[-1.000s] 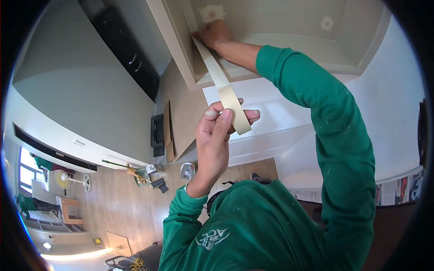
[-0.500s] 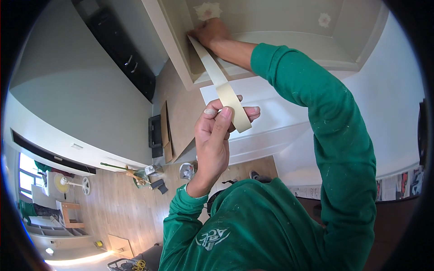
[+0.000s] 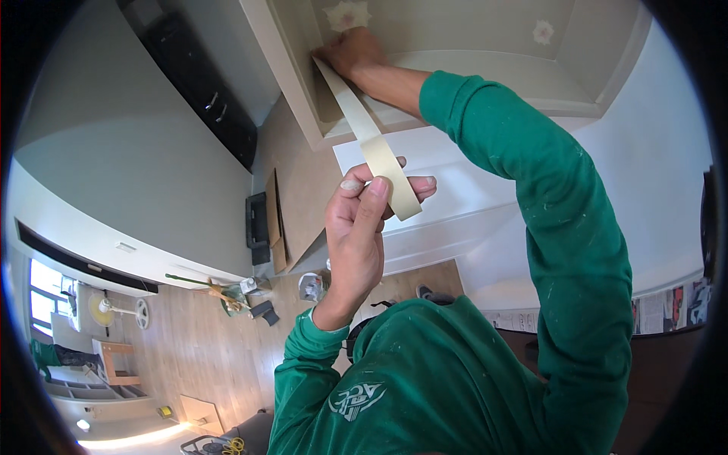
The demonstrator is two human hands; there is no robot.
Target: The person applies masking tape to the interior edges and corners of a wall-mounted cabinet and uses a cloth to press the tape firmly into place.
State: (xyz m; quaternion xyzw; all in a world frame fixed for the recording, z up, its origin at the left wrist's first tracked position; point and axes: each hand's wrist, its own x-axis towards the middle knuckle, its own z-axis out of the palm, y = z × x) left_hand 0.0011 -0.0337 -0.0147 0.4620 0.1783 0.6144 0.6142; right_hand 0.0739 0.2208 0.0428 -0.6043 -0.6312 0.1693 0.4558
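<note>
Light wood flooring [image 3: 197,334] spreads over the lower left of the frame, and a beige recessed niche [image 3: 470,83] fills the top. At the centre, my left hand [image 3: 356,220] has its fingers clamped on a cream roll of masking tape [image 3: 390,174], thumb flat against the outer face, two fingertips showing past its right edge. From the roll, a taut tape strip [image 3: 347,97] runs to the upper left, into the niche's left corner. My right hand [image 3: 355,57] is at its far end, fingers curled close together; whether they pinch the strip or press it down, I cannot tell. Above that hand, a ragged whitish patch [image 3: 348,15] marks the niche's back wall, with a smaller one near the upper right. My green sleeves frame the work. Farther out, a cardboard sheet [image 3: 274,220] leans left of centre, and a pedestal fan [image 3: 101,309] stands at the lower left.
</note>
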